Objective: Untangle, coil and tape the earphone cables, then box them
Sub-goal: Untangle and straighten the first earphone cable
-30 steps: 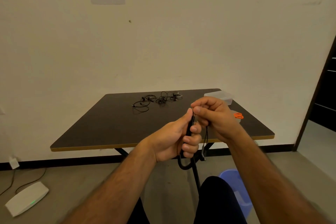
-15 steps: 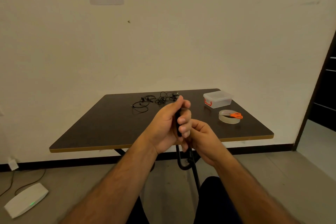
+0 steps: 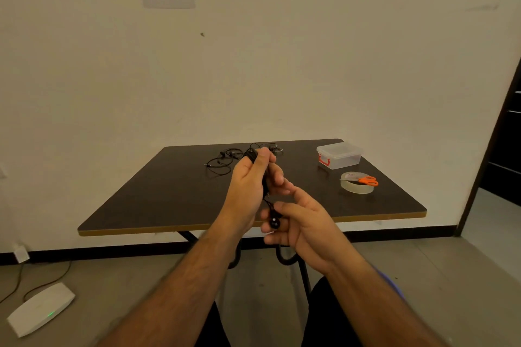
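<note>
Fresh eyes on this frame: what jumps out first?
Two hands mid-frame above the near table edge: the left hand grips a coiled black earphone cable, the right hand holds its earbud end. Behind them, tangled earphones lie at the table's far edge; at right, orange scissors rest on a tape roll.

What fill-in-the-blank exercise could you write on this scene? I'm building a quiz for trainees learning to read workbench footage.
1. The orange scissors lie on top of the roll of ____.
2. The clear box has ____ latches.
3. The coiled earphone cable is held in the ____ hand.
4. The loose earphones lie on the table on the side nearest the ____.

Missing words: tape; red; left; wall
</note>
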Demonstrator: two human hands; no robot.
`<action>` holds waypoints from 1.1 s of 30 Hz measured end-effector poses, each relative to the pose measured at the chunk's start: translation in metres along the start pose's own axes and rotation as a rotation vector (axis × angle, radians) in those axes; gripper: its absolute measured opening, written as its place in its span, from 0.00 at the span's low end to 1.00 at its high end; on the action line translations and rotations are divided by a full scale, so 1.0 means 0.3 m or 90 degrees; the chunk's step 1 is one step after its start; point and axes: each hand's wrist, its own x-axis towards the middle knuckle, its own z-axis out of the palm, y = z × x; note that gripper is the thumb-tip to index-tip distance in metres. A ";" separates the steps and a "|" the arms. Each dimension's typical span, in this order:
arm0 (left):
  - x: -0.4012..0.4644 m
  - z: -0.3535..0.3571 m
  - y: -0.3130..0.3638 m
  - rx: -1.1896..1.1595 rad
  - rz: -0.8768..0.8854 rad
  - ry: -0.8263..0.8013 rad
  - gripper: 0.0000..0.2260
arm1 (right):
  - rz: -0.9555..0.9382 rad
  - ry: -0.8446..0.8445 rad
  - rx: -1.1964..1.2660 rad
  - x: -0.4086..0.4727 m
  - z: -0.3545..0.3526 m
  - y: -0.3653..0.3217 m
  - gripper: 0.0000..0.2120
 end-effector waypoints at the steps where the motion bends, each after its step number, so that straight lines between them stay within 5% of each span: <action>1: 0.000 -0.007 -0.005 -0.006 -0.010 0.001 0.14 | 0.000 0.017 0.010 0.001 0.005 -0.003 0.17; 7: -0.025 -0.026 -0.039 -0.118 -0.115 0.030 0.14 | -0.009 0.073 0.041 0.008 0.034 -0.031 0.27; 12: -0.046 -0.037 -0.077 -0.256 -0.197 0.037 0.14 | -0.021 0.118 -0.130 0.014 0.056 -0.023 0.37; 17: -0.058 -0.036 -0.092 -0.151 -0.195 -0.058 0.16 | -0.062 0.188 -0.321 0.025 0.057 0.002 0.38; 20: -0.058 -0.023 -0.086 -0.144 -0.191 -0.025 0.14 | -0.048 0.181 -0.426 0.020 0.051 0.002 0.39; 22: -0.047 -0.024 -0.083 -0.156 -0.200 0.007 0.14 | -0.037 0.147 -0.462 0.011 0.047 -0.008 0.37; 26: -0.018 -0.061 -0.073 -0.237 -0.224 0.018 0.16 | -0.130 0.140 -0.460 0.009 0.008 -0.045 0.17; 29: -0.020 -0.090 -0.065 -0.309 -0.272 -0.089 0.21 | -0.172 0.217 -0.409 0.037 -0.050 -0.077 0.08; 33: -0.022 -0.087 -0.060 -0.307 -0.323 -0.251 0.22 | -0.026 0.039 -0.331 0.071 -0.097 -0.083 0.12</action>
